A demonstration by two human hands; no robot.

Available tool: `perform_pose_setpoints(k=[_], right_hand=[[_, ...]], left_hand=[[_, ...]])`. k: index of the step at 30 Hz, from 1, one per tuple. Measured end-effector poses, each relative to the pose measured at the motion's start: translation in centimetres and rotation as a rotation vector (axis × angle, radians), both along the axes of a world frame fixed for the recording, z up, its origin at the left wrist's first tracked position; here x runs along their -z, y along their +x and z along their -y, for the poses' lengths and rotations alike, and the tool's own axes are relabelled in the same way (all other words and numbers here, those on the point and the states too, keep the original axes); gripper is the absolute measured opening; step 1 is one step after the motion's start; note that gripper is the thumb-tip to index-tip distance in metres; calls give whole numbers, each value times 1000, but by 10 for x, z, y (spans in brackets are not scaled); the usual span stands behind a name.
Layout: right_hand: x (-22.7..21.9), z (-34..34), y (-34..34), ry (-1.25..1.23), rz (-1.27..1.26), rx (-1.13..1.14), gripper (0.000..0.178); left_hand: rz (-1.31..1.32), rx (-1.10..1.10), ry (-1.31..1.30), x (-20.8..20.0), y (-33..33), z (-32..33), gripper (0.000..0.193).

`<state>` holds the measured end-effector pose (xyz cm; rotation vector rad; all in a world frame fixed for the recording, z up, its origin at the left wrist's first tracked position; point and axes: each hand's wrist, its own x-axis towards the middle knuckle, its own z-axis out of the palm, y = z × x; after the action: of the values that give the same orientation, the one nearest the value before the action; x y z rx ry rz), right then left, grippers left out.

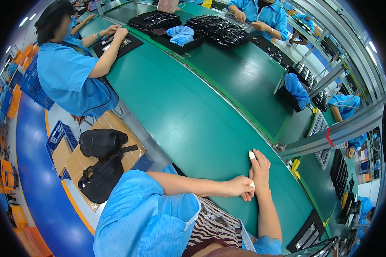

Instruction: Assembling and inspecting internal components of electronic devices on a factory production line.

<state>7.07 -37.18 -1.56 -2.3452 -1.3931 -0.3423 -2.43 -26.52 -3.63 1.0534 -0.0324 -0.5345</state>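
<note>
My left hand [239, 186] rests over the green bench top [193, 132], its fingers curled in against my right wrist. A pale finger cot [251, 184] covers one of its digits, and nothing shows in its grip. My right hand [260, 169] lies on the bench beside it, fingers stretched out and pointing away from me, holding nothing. It also wears a pale finger cot [252, 155] on one digit. Close to my right forearm, at the bench's near right, lies a black mat [306, 231] with a flat silvery part on it.
A metal upright [330, 136] with red tape stands right of my hands. Across the divider are black trays of small parts [218, 31] and bins with blue cloths [297, 91]. A co-worker [68, 64] works at the far left. Black bags [102, 143] lie on a carton at left.
</note>
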Motion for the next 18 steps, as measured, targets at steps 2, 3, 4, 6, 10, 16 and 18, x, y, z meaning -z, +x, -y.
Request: perform_pose_setpoints(k=[2, 3, 4, 6, 10, 16, 18], right_hand=[[4, -1, 1, 12, -23, 27, 44], [6, 0, 2, 15, -23, 31, 44], [8, 2, 2, 36, -20, 31, 42], [10, 4, 2, 58, -19, 35, 40], [6, 2, 2, 65, -43, 34, 36], [-1, 3, 0, 52, -99, 36, 35], [-1, 3, 0, 47, -112, 37, 35]], left_hand=[[1, -3, -12, -1, 0, -2, 22], [2, -10, -28, -2, 0, -2, 23], [0, -6, -25, -3, 0, -2, 23], [-36, -25, -68, -6, 1, -1, 24], [-41, -31, -75, -6, 0, -2, 25], [4, 21, -50, -3, 0, -3, 23], [25, 41, -20, -3, 0, -2, 24]])
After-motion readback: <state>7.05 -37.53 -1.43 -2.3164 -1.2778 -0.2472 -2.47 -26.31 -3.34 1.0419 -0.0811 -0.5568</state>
